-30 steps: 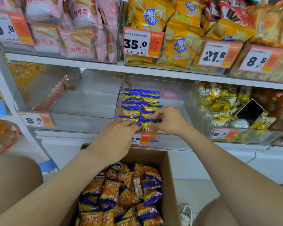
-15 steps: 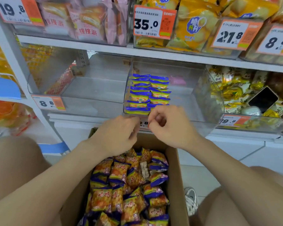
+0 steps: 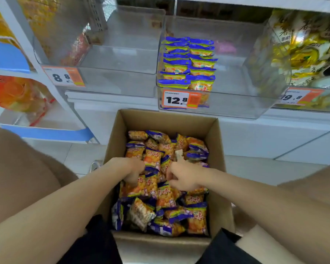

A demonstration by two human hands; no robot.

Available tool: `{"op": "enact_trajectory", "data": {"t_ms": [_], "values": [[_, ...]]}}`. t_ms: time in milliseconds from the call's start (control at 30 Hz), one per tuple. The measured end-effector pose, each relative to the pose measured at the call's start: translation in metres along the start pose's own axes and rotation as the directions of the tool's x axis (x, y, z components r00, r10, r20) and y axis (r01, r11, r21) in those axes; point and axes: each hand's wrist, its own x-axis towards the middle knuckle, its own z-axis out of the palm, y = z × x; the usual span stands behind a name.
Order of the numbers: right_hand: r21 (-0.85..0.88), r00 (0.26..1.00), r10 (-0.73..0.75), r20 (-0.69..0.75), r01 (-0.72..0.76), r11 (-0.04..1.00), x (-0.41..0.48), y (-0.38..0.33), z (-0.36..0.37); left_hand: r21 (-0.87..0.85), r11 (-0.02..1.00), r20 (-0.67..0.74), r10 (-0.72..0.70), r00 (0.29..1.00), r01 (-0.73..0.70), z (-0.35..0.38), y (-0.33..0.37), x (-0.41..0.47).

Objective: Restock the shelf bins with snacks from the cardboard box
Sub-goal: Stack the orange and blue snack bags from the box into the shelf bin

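Head view. Orange-and-blue snack packets (image 3: 196, 218) fill the open cardboard box (image 3: 220, 141) beneath both hands. The left hand (image 3: 131, 171) curls its fingers round packets. The right hand (image 3: 183, 178) lies curled among them, its grip not discernible. Beyond the hands, a clear shelf bin (image 3: 236, 103) holds two rows of packets. Its price tag (image 3: 176, 100) reads "12.8". Pale tiled floor (image 3: 80, 157) flanks the box.

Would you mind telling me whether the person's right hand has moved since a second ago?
Yes. The right hand has dropped from the clear plastic shelf bin down into the brown cardboard box.
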Motion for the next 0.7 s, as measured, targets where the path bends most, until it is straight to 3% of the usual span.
{"op": "enact_trajectory", "data": {"t_ms": [233, 400, 533, 700], "values": [[-0.025, 0.998, 0.057, 0.016, -0.057, 0.998, 0.027, -0.005, 0.032, -0.118, 0.993, -0.087, 0.012, 0.996, -0.022, 0.000, -0.003, -0.002], [-0.187, 0.983, 0.147, 0.108, -0.126, 0.974, 0.023, -0.009, 0.041, -0.211, 0.975, -0.219, 0.025, 0.975, -0.072, -0.013, -0.005, -0.015], [-0.040, 0.963, 0.192, 0.187, -0.188, 0.981, 0.014, -0.020, 0.021, -0.323, 0.941, -0.283, 0.004, 0.959, -0.099, -0.024, -0.005, -0.031], [0.163, 0.979, 0.201, -0.038, -0.192, 0.968, -0.015, -0.027, -0.038, -0.292, 0.940, -0.481, 0.013, 0.877, -0.175, -0.041, -0.007, -0.055]]}}
